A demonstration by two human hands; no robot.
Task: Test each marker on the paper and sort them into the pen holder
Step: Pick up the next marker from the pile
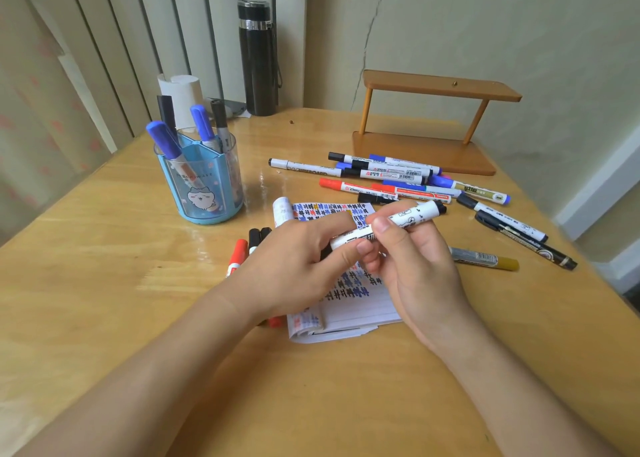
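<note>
Gripping one white marker point(388, 226) (above paper point(349, 304)): both hands.

Translucent blue pen holder point(201, 179) with a white cartoon cat at the frame's left; white marker point(388, 224) with black print and black end at centre; paper point(346, 304) covered in blue, black, red scribbles; honey-yellow tabletop point(104, 283); black flask point(258, 58); brown shelf point(440, 86).

a home desk corner: wooden table point(104, 301), curtain point(45, 93), thermos point(258, 58), small shelf point(440, 124)
</note>
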